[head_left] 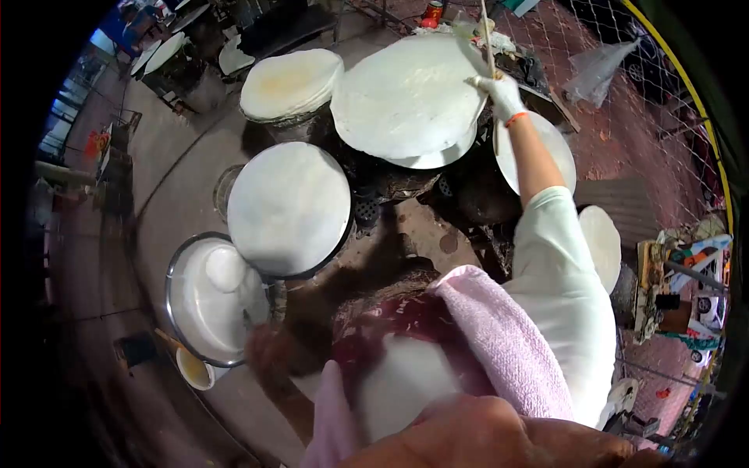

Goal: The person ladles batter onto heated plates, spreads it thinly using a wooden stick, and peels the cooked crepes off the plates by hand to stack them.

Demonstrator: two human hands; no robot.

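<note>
My right hand, in a white glove with an orange band at the wrist, is closed around a thin stick. It is at the right edge of a large, thin white round sheet, its thumb over that edge. Under the sheet, part of another white round surface shows. My left hand is low and blurred, beside a metal basin of white liquid; its fingers cannot be made out. A round white ladle or bowl sits in the basin.
A white-topped round griddle stands left of centre, with a stack of pale round sheets behind it. A small tub of yellow liquid is by the basin. Another round white surface is under my right arm. Wire fencing runs along the right.
</note>
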